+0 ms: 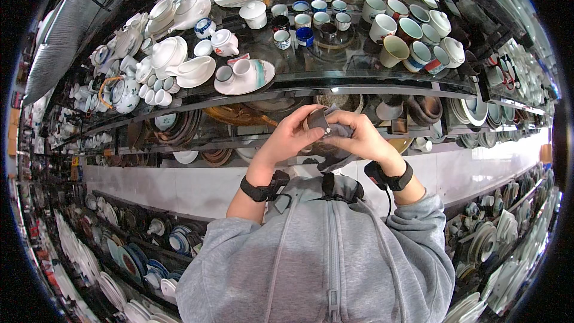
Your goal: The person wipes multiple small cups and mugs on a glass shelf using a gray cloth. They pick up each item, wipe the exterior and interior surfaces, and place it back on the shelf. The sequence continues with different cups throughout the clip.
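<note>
Between my fingers, in front of the shelf edge, is a small dark brown cup [319, 120], tilted. My left hand [284, 138] grips it by the side, thumb across the near face. A grey cloth [341, 130] is bunched in my right hand [368, 135] and pressed against the cup; part of it hangs below the fingers. On the glass shelf [287, 65] beyond my hands stand several small cups, among them a blue cup [304, 36] and a dark cup [328, 30]. The cup's inside is mostly hidden by my fingers and the cloth.
An oval plate [260, 78] bearing two cups lies near the shelf's front edge, beside a sauce boat [193, 72] and a teapot [126, 94]. Mugs [395, 50] crowd the right. Lower shelves hold brown bowls [425, 110]. Racks of plates [130, 260] stand behind me.
</note>
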A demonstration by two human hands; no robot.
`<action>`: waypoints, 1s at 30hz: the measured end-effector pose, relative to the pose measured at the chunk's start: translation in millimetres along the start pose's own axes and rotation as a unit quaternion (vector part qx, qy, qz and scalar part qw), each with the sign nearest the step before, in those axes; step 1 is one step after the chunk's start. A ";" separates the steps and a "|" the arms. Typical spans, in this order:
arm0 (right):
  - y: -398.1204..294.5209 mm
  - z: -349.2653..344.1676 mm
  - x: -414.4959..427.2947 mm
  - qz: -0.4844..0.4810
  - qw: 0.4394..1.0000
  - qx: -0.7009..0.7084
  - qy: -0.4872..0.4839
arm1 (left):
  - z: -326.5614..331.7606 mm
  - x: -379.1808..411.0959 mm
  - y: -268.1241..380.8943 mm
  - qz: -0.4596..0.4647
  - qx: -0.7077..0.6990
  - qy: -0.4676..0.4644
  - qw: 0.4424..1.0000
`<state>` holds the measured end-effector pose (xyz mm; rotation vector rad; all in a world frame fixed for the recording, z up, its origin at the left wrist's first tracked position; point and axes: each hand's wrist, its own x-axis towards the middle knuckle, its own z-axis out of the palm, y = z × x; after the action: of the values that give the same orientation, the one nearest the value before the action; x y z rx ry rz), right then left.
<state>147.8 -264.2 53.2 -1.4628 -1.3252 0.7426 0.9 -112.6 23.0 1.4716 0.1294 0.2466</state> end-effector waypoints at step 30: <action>0.7 40.3 12.1 -0.164 0.946 -0.165 0.225 | 9.3 10.5 -0.8 0.038 -0.314 0.075 0.946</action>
<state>114.0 -242.0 41.5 -1.5011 -1.3199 -0.0404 13.3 -119.1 23.8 0.8225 0.1035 0.4208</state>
